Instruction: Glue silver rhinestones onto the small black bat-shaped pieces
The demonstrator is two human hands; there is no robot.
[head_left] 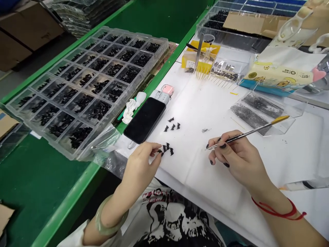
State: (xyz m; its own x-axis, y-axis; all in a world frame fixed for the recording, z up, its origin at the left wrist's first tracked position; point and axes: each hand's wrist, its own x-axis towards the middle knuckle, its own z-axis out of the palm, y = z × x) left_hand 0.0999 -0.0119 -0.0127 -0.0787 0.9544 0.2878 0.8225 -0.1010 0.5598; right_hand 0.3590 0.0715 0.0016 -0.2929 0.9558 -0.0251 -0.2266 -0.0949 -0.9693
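left hand (142, 159) near-pinched at small black parts (171, 151), hold unclear, right hand (238, 159) gripping gold-ended silver rod (252, 132), cream packet (279, 65) print illegible

The person wears a white top (136, 219) with a bold black graphic print (174, 223) across its front, at the near edge, and red lettering (154, 195) on the far side of the print. A loose white sleeve (77, 236) shows near left. The left hand (141, 161) has a smooth, pale green bangle (113, 229) at its wrist; the right hand (239, 159) has dark-polished nails (223, 146) and a thin red cord bracelet (282, 215) with a loose end.
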